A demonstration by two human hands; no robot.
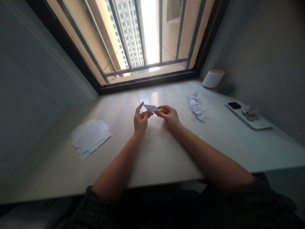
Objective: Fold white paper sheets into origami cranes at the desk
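Note:
A small folded piece of white paper (150, 108), shaped like a pointed diamond, is held just above the white sill top. My left hand (141, 120) grips its left part, with the thumb on the near side. At the right end, my right hand (169, 115) pinches it between thumb and fingers. Folded paper cranes (197, 109) lie in a cluster to the right of my right hand. A loose pile of white paper sheets (91, 136) rests to the left of my left hand.
A phone (256, 122) with a round grip lies face down at the right. Behind it, by the wall, are a white cylindrical container (213, 78) and a small dark object (226, 89). A barred window (152, 71) borders the back of the sill top (152, 159).

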